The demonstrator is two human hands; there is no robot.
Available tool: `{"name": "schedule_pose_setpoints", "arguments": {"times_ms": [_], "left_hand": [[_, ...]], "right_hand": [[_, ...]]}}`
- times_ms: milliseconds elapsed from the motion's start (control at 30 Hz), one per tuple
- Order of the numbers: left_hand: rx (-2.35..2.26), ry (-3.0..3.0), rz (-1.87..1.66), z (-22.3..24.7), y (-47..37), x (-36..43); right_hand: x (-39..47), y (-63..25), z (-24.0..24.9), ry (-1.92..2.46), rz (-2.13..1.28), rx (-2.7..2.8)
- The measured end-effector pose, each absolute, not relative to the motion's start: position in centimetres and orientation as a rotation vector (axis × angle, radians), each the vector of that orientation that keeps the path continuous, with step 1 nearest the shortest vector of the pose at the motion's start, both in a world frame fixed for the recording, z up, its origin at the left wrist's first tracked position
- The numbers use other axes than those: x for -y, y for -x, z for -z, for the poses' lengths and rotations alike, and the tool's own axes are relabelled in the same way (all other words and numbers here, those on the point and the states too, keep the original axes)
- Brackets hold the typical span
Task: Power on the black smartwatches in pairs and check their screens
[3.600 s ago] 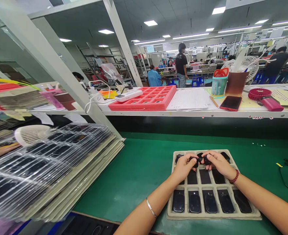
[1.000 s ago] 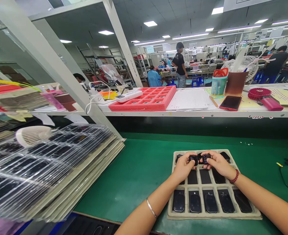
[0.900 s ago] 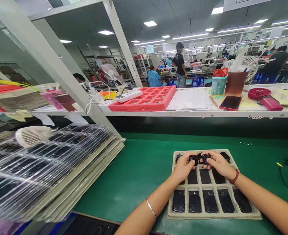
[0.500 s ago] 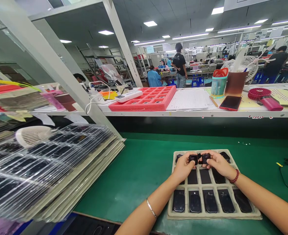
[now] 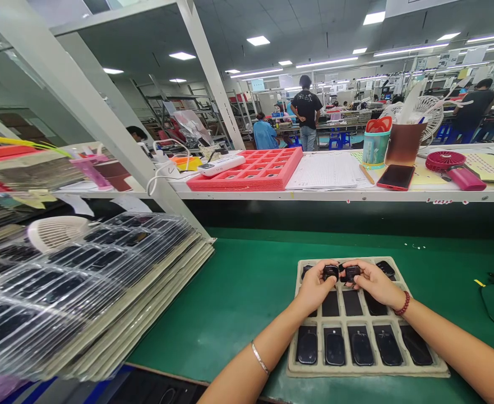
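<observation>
My left hand point(image 5: 317, 285) pinches a small black rounded-square piece point(image 5: 331, 272) that looks like a watch case. Close beside it, my right hand point(image 5: 373, 280) grips a similar black piece point(image 5: 351, 273), tilted so that its face shows less. Both hands are above the back rows of a pale moulded tray point(image 5: 438, 367). In the tray's front row, flat black rounded pieces point(image 5: 361, 349) lie in the compartments. Dark flat inserts point(image 5: 352, 303) show in the middle row. My hands and forearms cover part of the back row.
The tray rests on a green mat point(image 5: 230, 303). On the left stand stacked trays point(image 5: 158, 292) under clear plastic covers, with a white fan point(image 5: 57, 233) on top. A shelf point(image 5: 335, 196) behind holds a red foam tray point(image 5: 247, 182), papers and a phone point(image 5: 396, 177). A cable point(image 5: 488, 303) lies right.
The black piece in my right hand has tilted, and the left one has turned slightly. My arms stay nearly where they were. A standing person in the background has turned a little.
</observation>
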State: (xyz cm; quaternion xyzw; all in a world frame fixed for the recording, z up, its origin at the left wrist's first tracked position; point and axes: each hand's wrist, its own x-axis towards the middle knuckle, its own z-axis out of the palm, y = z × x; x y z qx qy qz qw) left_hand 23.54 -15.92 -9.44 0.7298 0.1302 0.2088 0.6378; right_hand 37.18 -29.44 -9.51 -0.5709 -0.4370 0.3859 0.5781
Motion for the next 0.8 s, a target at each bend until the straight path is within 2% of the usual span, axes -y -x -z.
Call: {"name": "schedule_pose_setpoints", "arguments": {"times_ms": [800], "left_hand": [[-0.333, -1.652, -0.496, 9.71, -23.61, 15.86]], "right_hand": [[29.52, -36.83, 9.4, 1.294, -0.877, 1.084]]}}
